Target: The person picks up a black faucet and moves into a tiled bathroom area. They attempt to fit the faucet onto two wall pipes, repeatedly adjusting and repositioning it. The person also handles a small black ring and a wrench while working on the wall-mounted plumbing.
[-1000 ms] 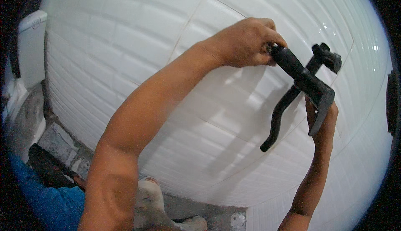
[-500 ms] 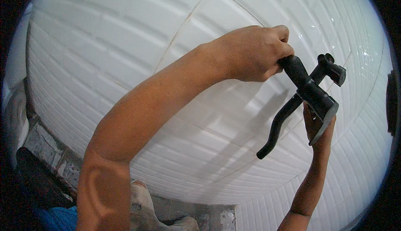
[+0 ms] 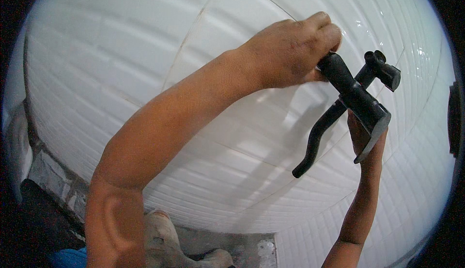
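Left hand: the left hand (image 3: 290,50) sits at about one o'clock in the view, fingers curled tight around the upper end of a black metal tool with a thick body, a curved lever handle and a small T-shaped knob (image 3: 356,98).
Right hand: the right hand (image 3: 363,139) comes up from five o'clock and lies under and behind the tool's wedge-shaped lower end; its palm touches the tool, but whether the fingers are wrapped around it cannot be told.
Tool: it is held up in front of the glossy white tiled wall (image 3: 145,64), at roughly three o'clock of the picture; the curved lever hangs free toward six o'clock and the knob points toward two o'clock.
Contact with wall: the left knuckles look close against the tiles, near a thin joint line (image 3: 193,30) running toward twelve o'clock.
Risk: the tiles look smooth and shiny, so a hard metal edge could slip and scratch or chip them if the two hands push unevenly; the loose lever could swing and pinch the right hand.
Below: a dusty shoe (image 3: 164,239) and grey rough floor (image 3: 232,244) show at six o'clock.
Hidden: the right fingers, the tool's wall-facing side and any working tip are out of sight; a dark object at the three o'clock rim is too cut off to identify.
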`<action>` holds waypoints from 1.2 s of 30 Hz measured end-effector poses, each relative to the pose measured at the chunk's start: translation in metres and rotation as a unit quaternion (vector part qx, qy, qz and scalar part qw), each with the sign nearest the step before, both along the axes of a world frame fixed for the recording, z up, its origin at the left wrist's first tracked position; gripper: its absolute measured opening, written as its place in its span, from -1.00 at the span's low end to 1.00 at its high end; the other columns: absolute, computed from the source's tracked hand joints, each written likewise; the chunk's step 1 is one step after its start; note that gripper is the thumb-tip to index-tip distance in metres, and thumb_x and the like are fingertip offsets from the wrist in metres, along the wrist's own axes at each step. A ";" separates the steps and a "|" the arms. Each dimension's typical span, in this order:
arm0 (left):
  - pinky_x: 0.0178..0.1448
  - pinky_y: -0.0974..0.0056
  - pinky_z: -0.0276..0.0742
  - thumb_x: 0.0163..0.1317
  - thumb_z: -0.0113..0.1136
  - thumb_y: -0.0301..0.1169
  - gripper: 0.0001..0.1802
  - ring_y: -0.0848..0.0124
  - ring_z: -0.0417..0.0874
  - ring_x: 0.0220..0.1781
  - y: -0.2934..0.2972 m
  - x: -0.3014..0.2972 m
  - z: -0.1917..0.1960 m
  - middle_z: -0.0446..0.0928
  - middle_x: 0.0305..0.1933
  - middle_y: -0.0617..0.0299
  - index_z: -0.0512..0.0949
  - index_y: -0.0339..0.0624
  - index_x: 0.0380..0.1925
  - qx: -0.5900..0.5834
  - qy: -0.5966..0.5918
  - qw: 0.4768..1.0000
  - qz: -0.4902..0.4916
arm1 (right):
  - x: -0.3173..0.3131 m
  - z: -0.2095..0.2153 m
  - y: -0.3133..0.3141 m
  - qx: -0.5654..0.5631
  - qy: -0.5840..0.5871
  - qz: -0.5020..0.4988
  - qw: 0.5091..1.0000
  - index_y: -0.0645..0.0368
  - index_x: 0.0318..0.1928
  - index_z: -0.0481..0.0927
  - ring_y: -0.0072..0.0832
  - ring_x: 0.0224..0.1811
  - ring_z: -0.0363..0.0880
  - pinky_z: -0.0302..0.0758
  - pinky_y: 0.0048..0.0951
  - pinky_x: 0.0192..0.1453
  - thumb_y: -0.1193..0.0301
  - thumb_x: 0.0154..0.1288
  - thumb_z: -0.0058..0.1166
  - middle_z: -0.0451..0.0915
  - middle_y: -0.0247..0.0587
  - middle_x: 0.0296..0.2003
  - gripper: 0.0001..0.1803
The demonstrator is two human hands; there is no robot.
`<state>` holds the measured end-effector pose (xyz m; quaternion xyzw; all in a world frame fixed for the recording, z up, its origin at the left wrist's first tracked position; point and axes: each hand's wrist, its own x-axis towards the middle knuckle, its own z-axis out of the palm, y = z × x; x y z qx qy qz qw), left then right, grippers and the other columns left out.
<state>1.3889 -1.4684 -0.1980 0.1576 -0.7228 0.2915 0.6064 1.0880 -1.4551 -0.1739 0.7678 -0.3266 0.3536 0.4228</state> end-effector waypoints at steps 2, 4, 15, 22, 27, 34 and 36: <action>-0.07 0.08 0.56 0.06 0.40 -0.46 -0.66 0.04 0.63 -0.13 0.002 -0.002 -0.001 0.52 -0.18 0.09 0.57 -0.21 -0.14 0.008 0.006 1.000 -0.006 | 0.000 0.000 0.000 0.010 -0.002 0.003 1.000 0.21 -0.04 0.64 -0.17 -0.06 0.70 0.59 -0.30 0.09 0.48 0.15 0.31 0.71 -0.05 -0.15 -0.67; -0.08 0.09 0.56 0.07 0.40 -0.46 -0.66 0.05 0.63 -0.14 0.003 0.000 0.003 0.53 -0.19 0.09 0.57 -0.22 -0.13 -0.001 -0.017 1.000 -0.022 | 0.000 0.002 0.001 0.011 -0.005 -0.037 0.999 0.21 -0.02 0.63 -0.18 -0.06 0.70 0.59 -0.30 0.08 0.49 0.14 0.30 0.71 -0.06 -0.15 -0.65; 0.08 0.15 0.54 0.12 0.32 -0.54 -0.64 0.08 0.61 -0.04 0.016 0.012 0.012 0.51 -0.08 0.03 0.57 -0.24 -0.03 0.066 -0.094 0.993 -0.010 | 0.001 0.005 -0.003 0.007 -0.015 -0.020 1.000 0.17 -0.11 0.60 -0.10 -0.27 0.72 0.60 -0.27 -0.19 0.50 0.11 0.27 0.69 -0.03 -0.30 -0.71; 0.13 0.18 0.52 0.13 0.31 -0.54 -0.61 0.13 0.59 0.00 0.026 0.019 0.023 0.48 -0.04 0.06 0.55 -0.24 0.00 0.145 -0.137 0.980 0.007 | 0.008 0.007 -0.001 0.021 -0.025 0.126 0.992 0.26 -0.15 0.59 -0.25 -0.26 0.72 0.61 -0.30 -0.09 0.62 0.06 0.27 0.65 -0.08 -0.38 -0.71; 0.06 0.19 0.55 -0.04 0.47 -0.47 -0.55 0.14 0.60 -0.05 0.024 0.007 0.014 0.49 -0.09 0.08 0.55 -0.22 -0.10 0.100 -0.059 0.992 0.046 | 0.020 0.001 -0.004 -0.047 -0.057 -0.014 0.997 0.13 -0.32 0.42 -0.10 -0.47 0.66 0.53 -0.23 -0.42 0.43 0.10 0.28 0.59 -0.13 -0.50 -0.75; 0.11 0.22 0.55 -0.06 0.46 -0.53 -0.54 0.23 0.64 -0.02 0.030 0.003 0.019 0.58 -0.11 0.11 0.55 -0.23 -0.10 0.133 -0.054 0.989 -0.021 | 0.013 0.005 -0.004 -0.055 -0.027 0.121 0.991 0.15 -0.25 0.36 0.01 -0.46 0.62 0.54 -0.07 -0.40 0.39 0.10 0.29 0.56 -0.07 -0.47 -0.66; 0.13 0.23 0.55 -0.05 0.44 -0.54 -0.54 0.25 0.64 0.00 0.033 0.011 0.024 0.59 -0.07 0.11 0.54 -0.23 -0.08 0.181 -0.091 0.979 -0.009 | 0.016 0.005 -0.006 -0.051 -0.009 0.126 0.991 0.15 -0.19 0.38 0.02 -0.43 0.63 0.55 -0.07 -0.37 0.43 0.08 0.30 0.57 -0.04 -0.42 -0.64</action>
